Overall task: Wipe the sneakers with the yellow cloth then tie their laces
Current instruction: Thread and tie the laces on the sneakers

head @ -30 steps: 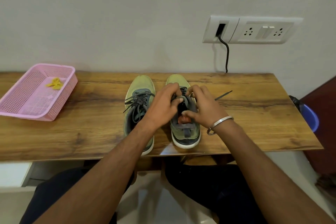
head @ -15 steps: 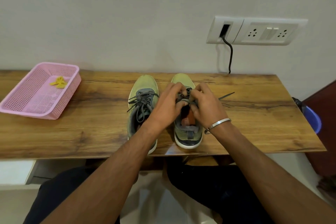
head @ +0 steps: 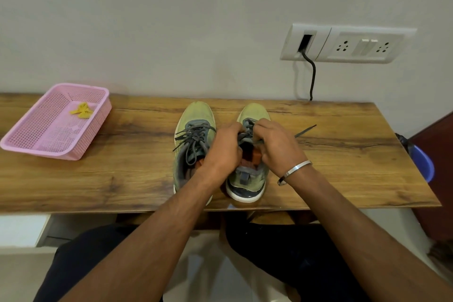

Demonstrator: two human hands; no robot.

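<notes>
Two olive-green sneakers with grey laces stand side by side on the wooden table point(head: 343, 167), toes toward the wall. The left sneaker point(head: 193, 135) has its laces lying loose across the tongue. Over the right sneaker point(head: 247, 179), my left hand point(head: 224, 152) and my right hand point(head: 279, 147) both pinch its grey laces near the tongue. One lace end point(head: 306, 130) trails out to the right on the table. The yellow cloth point(head: 82, 110) lies crumpled in the pink basket point(head: 36, 142) at the far left.
A white socket panel point(head: 348, 43) is on the wall with a black cable point(head: 311, 76) dropping behind the table. A blue object point(head: 422, 162) sits past the table's right edge. My legs are under the near edge.
Both hands stayed on the right sneaker's laces and shifted slightly toward the toe, working the laces. The left sneaker and basket have not moved on the table.
</notes>
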